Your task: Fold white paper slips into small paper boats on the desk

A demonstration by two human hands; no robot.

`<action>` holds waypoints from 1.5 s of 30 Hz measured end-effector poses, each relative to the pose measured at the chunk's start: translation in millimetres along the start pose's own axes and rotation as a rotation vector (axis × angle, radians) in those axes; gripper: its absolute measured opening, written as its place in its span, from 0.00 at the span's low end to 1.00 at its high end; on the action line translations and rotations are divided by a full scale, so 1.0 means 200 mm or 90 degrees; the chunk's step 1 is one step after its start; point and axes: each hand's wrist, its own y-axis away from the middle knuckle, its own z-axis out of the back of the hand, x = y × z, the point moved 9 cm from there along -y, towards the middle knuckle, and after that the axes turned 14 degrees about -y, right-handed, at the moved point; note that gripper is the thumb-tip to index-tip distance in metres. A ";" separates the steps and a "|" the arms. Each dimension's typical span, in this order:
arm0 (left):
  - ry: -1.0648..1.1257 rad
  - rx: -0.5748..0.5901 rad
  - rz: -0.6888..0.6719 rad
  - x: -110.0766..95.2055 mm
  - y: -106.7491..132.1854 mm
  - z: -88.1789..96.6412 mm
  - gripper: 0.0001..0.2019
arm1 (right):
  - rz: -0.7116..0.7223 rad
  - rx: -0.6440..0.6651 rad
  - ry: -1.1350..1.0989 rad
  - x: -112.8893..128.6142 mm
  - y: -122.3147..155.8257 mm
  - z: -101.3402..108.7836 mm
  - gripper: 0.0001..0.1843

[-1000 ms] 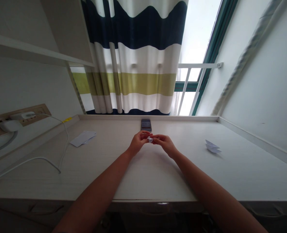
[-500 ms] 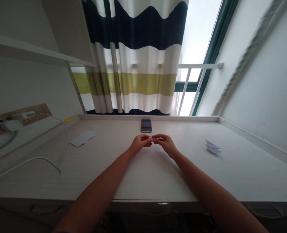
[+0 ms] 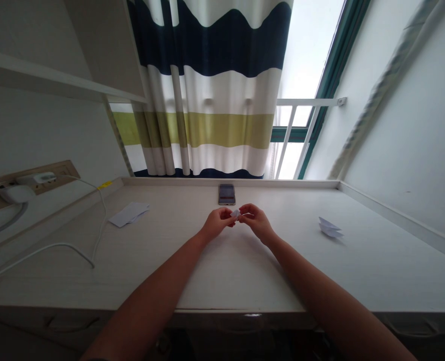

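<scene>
a: what takes up most of the view?
b: a striped curtain [image 3: 207, 100] hangs behind a pale tabletop [image 3: 222, 271] (a white cable [image 3: 71, 248] trails along its left side).
a: and the hands?
b: the left hand [image 3: 216, 223] and right hand [image 3: 258, 220] meet over the middle of the tabletop.
a: smaller things?
b: loose sheets [image 3: 129, 214] lie to the left, a folded paper shape [image 3: 329, 227] well off to the right, a phone [image 3: 227, 194] just beyond the hands. both hands pinch a tiny folded paper [image 3: 236, 213] at their fingertips.
</scene>
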 end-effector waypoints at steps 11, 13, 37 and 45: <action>-0.021 -0.001 -0.043 -0.03 0.00 0.00 0.12 | -0.034 0.010 -0.009 0.00 0.01 -0.02 0.12; -0.025 0.000 -0.036 -0.03 0.00 0.00 0.12 | -0.030 0.004 -0.003 0.01 0.01 -0.02 0.13; -0.006 0.039 0.017 -0.02 0.02 -0.04 0.12 | 0.009 0.037 0.061 0.03 0.01 -0.05 0.10; -0.015 0.018 0.001 -0.03 0.02 -0.02 0.14 | -0.002 0.034 0.038 0.00 -0.01 -0.02 0.11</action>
